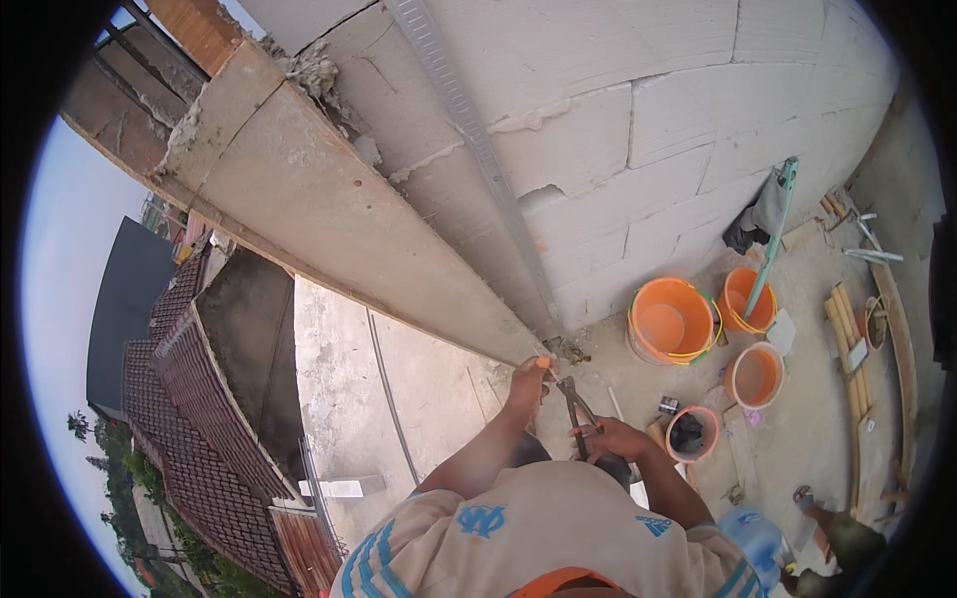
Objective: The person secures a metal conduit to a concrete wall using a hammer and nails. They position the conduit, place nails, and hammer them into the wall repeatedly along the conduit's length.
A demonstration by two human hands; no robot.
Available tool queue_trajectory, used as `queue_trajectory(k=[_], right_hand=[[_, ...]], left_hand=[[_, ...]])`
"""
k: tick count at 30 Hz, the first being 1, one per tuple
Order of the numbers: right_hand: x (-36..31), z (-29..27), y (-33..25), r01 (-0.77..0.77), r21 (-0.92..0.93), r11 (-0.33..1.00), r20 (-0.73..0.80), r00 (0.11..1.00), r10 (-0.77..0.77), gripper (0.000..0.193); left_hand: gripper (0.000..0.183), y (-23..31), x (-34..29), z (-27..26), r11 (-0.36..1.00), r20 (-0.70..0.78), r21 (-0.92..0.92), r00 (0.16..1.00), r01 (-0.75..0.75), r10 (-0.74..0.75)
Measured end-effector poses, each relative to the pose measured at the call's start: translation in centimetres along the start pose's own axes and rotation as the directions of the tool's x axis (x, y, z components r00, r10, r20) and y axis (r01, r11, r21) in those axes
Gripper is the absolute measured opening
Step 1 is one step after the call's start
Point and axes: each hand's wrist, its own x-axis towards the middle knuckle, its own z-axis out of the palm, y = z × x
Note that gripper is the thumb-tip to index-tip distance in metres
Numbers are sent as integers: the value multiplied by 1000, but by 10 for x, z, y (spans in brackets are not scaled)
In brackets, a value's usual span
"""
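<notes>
I observe the pincers (572,401) clasped in the right hand (618,440), their long axis directed toward the board's (369,229) lower end, just beside the left hand (526,389), whose closure I cannot determine.

Block wall (668,149), concrete floor (805,339), tiled roof (204,448); pale sky (75,239)

We find both forearms (461,455) angled inward, left hand (528,389) farther forward and curled, right hand (614,439) closed in a grip
</notes>
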Motion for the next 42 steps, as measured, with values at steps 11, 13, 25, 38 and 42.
queue_trajectory(k=[11,13,25,38,42], right_hand=[[-13,55,-94,-23,-721,692,-394,836,-382,43],[-22,61,-127,-69,-715,695,-496,751,-436,31],[-18,158,-273,96,-610,787,-579,624,-525,28],[38,150,-307,230,-388,893,-541,727,-422,75],[36,148,-324,176,-369,913,-504,787,-356,71]], left_hand=[[44,69,0,-112,949,239,-287,969,130,-61],[43,46,-2,-143,904,341,-372,937,210,-78],[10,-130,30,-379,908,434,108,841,-404,323],[17,81,6,-188,981,436,147,881,130,-182],[26,150,6,-90,997,536,7,842,-73,58]])
